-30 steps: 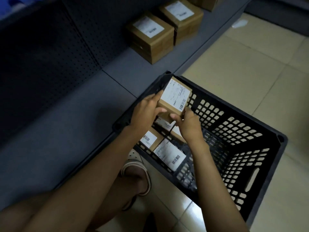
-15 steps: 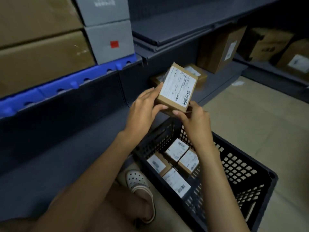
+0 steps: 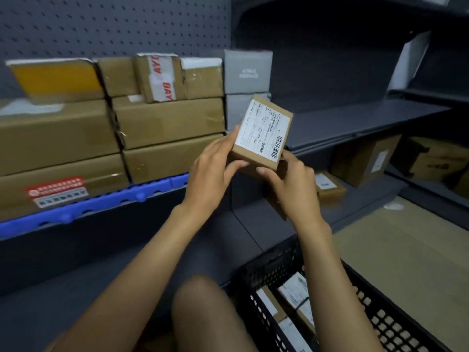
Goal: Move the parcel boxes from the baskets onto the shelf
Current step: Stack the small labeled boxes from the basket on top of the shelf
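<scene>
Cardboard parcel: label up, tilted, lifted before the shelf
Left hand: grips its left edge
Right hand: pinches its lower corner
Basket: holds more parcels

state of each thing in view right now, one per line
parcel: lifted, tilted, label facing the camera, gripped by both hands
left hand: grips the parcel's left edge
right hand: grips its lower right corner
basket: on the floor, parcels still inside
middle shelf: bare on the right
stacked boxes: piled on its left part
</scene>
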